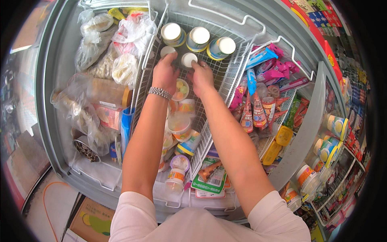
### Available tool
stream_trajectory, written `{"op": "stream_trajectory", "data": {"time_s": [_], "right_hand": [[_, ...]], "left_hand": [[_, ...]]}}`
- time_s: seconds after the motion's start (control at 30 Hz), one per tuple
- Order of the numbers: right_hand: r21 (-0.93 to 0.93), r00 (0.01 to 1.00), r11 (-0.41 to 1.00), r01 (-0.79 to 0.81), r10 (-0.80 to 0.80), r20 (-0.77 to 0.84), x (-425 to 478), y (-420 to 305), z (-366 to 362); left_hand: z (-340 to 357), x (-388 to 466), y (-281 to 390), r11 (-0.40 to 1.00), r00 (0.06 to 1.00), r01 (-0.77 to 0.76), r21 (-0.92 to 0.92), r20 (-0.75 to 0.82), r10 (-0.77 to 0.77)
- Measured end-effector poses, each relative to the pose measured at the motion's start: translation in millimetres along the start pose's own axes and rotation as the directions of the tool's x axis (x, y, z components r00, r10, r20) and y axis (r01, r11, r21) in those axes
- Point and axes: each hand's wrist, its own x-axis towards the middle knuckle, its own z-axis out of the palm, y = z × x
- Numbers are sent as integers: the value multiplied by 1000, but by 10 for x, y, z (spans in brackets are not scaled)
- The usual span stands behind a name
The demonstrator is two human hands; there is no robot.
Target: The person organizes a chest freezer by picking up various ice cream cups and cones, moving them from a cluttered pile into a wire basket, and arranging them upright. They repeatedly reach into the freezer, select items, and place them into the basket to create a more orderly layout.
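Observation:
Inside a chest freezer, both my hands reach into the middle white wire basket [145, 60]. My left hand [164, 74], with a metal watch on its wrist, is at a white-lidded cup [167, 50] and seems to grip its near side; part of that grip is hidden. My right hand [202, 77] has its fingers on a second white-lidded cup [189, 59], just right of the first. Behind them, three larger tubs [198, 39] with white tops and blue-yellow sides stand in a row. A clear-lidded cup with coloured pieces [180, 89] sits below my hands.
More ice cream cups [180, 124] lie jumbled between my forearms. Bagged food [121, 45] and a plastic jar [110, 92] fill the left section. Wrapped cones [258, 112] and ice pops [263, 57] crowd the right basket. The grey sliding-lid frame [299, 133] borders that side.

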Motion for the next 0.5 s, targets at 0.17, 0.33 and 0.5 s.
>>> {"op": "stream_trajectory", "data": {"time_s": [0.17,0.33,0.5], "right_hand": [[-139,1000,990,25,-26,-10,-27,-5,-100],[-417,982,894,166,-110,155,-570,-240,-390],[-794,954,549,260,-20,299,-1387,-450,-547]], "left_hand": [[-257,-37,18,896,964,-255,364,162,209],[-501,-732,269,936,976,-205,285,129,175],[-1138,-1522,334,594,980,-187,783,192,55]]}}
